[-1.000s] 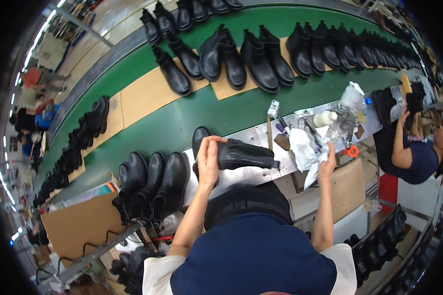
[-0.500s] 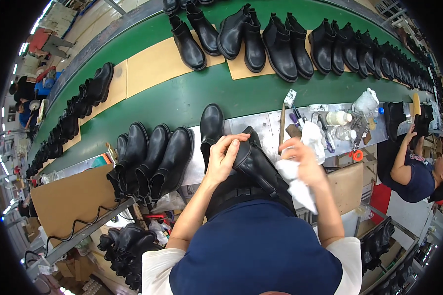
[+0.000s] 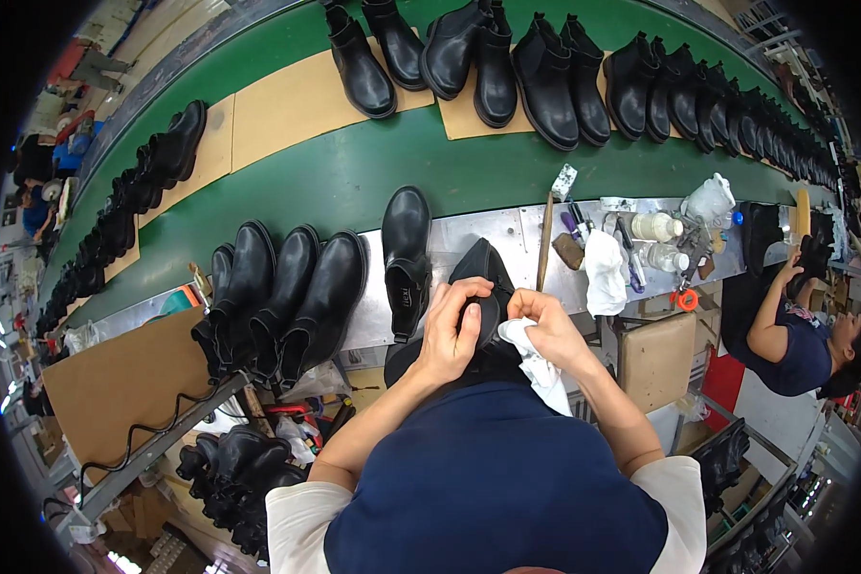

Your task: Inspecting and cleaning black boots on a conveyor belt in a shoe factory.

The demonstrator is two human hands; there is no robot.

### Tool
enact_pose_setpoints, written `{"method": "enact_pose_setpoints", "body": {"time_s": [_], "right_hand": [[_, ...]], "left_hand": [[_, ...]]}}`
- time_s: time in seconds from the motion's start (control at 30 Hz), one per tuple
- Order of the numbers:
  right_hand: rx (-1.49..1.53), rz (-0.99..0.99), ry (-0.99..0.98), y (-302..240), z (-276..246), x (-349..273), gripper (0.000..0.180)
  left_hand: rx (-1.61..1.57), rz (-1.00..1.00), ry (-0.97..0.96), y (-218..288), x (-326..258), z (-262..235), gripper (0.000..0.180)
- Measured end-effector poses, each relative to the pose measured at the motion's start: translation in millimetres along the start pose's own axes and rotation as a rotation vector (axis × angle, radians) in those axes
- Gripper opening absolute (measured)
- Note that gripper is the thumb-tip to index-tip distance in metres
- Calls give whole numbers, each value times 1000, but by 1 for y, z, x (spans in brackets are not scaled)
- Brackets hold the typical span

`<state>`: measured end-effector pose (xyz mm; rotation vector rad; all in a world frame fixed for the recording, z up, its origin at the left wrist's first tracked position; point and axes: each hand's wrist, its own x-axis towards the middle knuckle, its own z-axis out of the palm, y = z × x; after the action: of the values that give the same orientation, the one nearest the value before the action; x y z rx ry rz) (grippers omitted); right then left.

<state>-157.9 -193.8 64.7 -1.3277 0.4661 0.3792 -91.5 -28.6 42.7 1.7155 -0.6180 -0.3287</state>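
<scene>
Left hand (image 3: 454, 330) clamps black boot (image 3: 483, 287) — likely stiff, slick; right hand (image 3: 543, 330) pinches white cloth (image 3: 536, 354) — grip heel.

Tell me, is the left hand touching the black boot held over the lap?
Touching. The head view shows the left hand wrapped around the black boot, its thumb pressed flat on the leather, while the right hand holds a white cloth beside it.

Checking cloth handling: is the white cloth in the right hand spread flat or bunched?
Bunched: the white cloth is crumpled in the right hand, its tail hanging.
</scene>
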Motion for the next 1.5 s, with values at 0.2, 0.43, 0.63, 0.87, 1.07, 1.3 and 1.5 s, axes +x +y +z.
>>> {"method": "enact_pose_setpoints", "body": {"time_s": [0.2, 0.43, 0.63, 0.87, 1.07, 1.3, 1.5], "right_hand": [[-545, -109, 38, -13, 18, -14, 13], [-383, -98, -31, -1, 12, -11, 11], [-71, 45, 23, 4, 12, -4, 11], [93, 193, 93, -1, 12, 1, 16], [-155, -13, -11, 10, 12, -2, 16], [-129, -20, -1, 7, 16, -4, 15], [50, 46, 41, 15, 13, 0, 17]], "left_hand": [[-3, 34, 30, -6, -6, -1, 23], [-10, 56, 29, -13, -7, -1, 23], [-22, 74, 40, -13, -8, -3, 22], [-27, 79, 39, -13, -9, -3, 21], [-34, 75, 45, -14, -9, -3, 21], [-48, 75, 57, -16, -8, -3, 21], [-36, 83, 48, -16, -8, -5, 21]]}}
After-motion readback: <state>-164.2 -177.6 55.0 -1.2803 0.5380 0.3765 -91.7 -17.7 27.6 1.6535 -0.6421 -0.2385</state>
